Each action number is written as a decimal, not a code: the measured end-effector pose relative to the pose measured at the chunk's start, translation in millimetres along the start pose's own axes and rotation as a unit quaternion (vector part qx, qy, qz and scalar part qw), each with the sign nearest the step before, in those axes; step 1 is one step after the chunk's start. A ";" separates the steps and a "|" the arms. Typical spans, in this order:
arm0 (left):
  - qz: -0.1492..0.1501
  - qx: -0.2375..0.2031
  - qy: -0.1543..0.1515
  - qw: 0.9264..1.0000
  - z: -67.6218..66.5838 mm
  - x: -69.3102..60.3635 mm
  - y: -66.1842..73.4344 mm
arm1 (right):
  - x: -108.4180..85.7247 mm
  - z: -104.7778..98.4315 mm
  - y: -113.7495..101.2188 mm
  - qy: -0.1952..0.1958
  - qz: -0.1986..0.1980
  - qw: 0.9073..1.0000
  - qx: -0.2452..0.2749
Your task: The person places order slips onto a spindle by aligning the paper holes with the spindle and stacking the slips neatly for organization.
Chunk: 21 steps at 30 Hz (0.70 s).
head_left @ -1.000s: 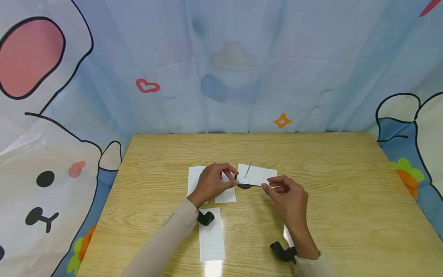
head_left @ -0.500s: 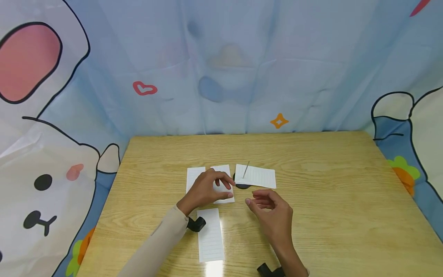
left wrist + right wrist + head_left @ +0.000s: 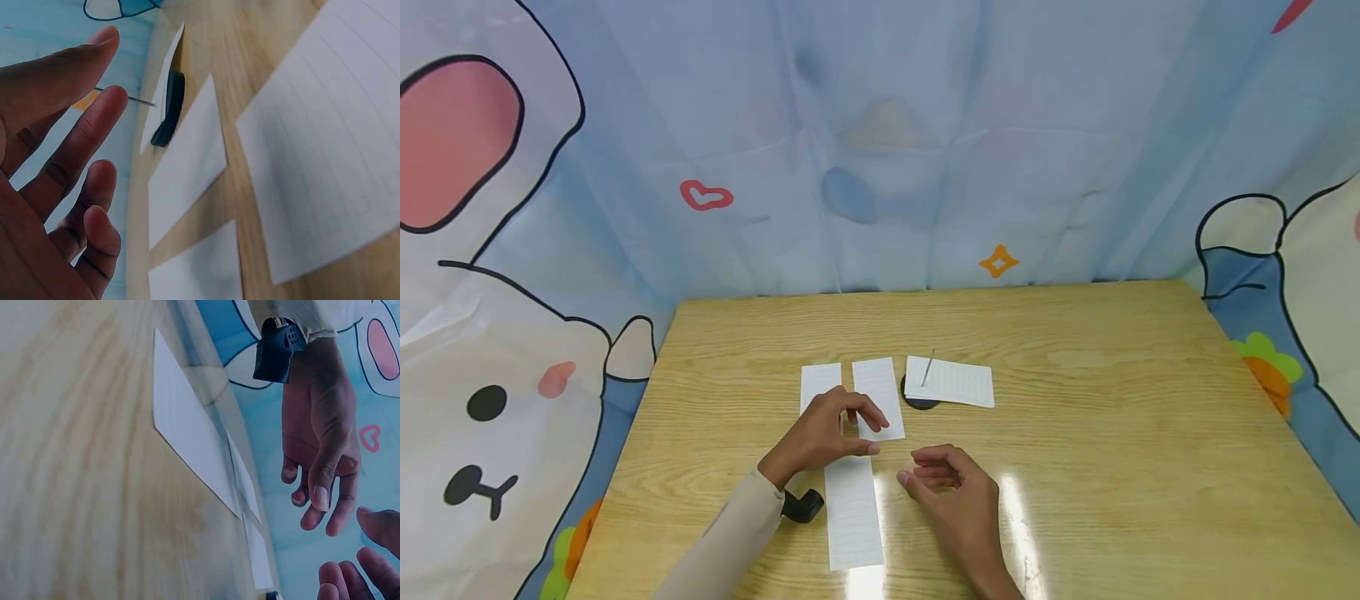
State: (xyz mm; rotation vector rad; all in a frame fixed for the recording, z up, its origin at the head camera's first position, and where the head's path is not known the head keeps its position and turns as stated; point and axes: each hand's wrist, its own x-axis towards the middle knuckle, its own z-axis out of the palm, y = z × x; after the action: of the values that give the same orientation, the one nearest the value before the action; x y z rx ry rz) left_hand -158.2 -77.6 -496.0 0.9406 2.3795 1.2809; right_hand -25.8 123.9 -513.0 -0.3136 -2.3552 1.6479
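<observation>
A paper spike (image 3: 928,367) with a round black base (image 3: 920,405) stands mid-table. Lined paper slips (image 3: 961,383) are pierced on it, reaching out to the right. My left hand (image 3: 822,432) hovers over the loose slips, thumb and fingers apart, holding nothing. Partly under it lie a left slip (image 3: 820,382) and a middle slip (image 3: 880,390). A front slip (image 3: 854,518) lies nearer me, also seen large in the left wrist view. To its right, my right hand (image 3: 958,504) hangs above the table with loosely bent fingers and nothing between them.
The wooden table (image 3: 1097,433) extends to both sides, with its back edge against a blue cartoon-printed curtain (image 3: 880,150). A black wrist camera mount (image 3: 803,506) sticks out from my left wrist.
Both hands have drawn back from the spike toward me, the right one farther and leftward. The pierced slips stay on the spike, and the loose slips have not moved.
</observation>
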 end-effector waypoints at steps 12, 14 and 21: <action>-0.038 0.021 0.016 0.999 4.0 -20.5 -13.2 | -20.1 13.7 -0.4 -0.034 0.026 0.999 0.008; -0.040 0.023 0.017 0.999 4.9 -22.3 -15.0 | -22.2 16.3 0.0 -0.032 0.026 0.999 0.010; -0.034 0.034 0.023 0.999 7.4 -26.9 -19.6 | -28.0 21.8 0.9 -0.044 0.023 0.999 0.013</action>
State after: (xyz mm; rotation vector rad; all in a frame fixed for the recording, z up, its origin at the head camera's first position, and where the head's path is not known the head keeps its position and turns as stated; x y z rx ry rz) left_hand -142.3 -98.3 -517.9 0.8503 2.4829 1.2165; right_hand -6.4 96.1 -523.2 -0.2965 -2.4053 1.7460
